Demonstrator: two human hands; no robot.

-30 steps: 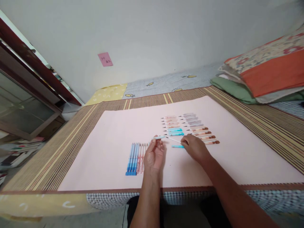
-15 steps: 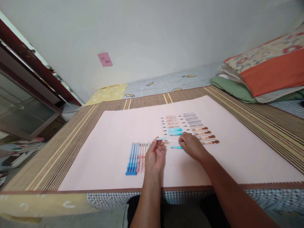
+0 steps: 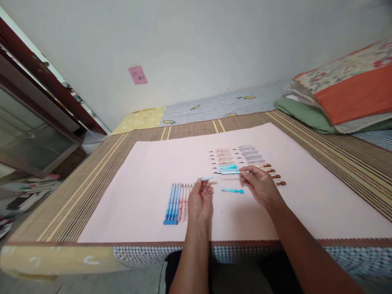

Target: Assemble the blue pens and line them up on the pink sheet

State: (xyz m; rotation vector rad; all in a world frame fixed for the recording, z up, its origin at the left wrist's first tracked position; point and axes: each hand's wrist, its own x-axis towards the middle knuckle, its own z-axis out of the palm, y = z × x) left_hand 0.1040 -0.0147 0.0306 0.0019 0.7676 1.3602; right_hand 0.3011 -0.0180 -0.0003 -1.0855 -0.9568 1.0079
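My left hand [image 3: 200,200], palm up, pinches a short light blue pen barrel [image 3: 207,178]. Above the sheet, my right hand [image 3: 260,183] grips a thin white pen refill [image 3: 228,173] near its right end, its dark tip pointing left. A turquoise pen part [image 3: 232,191] lies between and below the hands. Behind the refill are turquoise pen pieces [image 3: 229,166] and pinkish ones [image 3: 222,156]. Greyish pen pieces [image 3: 249,153] and some with brown ends [image 3: 281,183] lie farther right, partly hidden by my right hand. Blue pens [image 3: 172,204] and pinkish pens [image 3: 183,204] stand in a row left of my left hand.
A pale pink sheet [image 3: 128,196] covers the middle of a striped mat [image 3: 70,196]. Folded bedding with an orange cover [image 3: 349,98] is piled at the right. Behind the mat rises a wall with a pink note [image 3: 137,75]. A glass-fronted cabinet [image 3: 27,134] stands left.
My right hand has moved right and slightly up with the refill, drawing it away from the barrel in my left hand. The turquoise part below is now fully uncovered.
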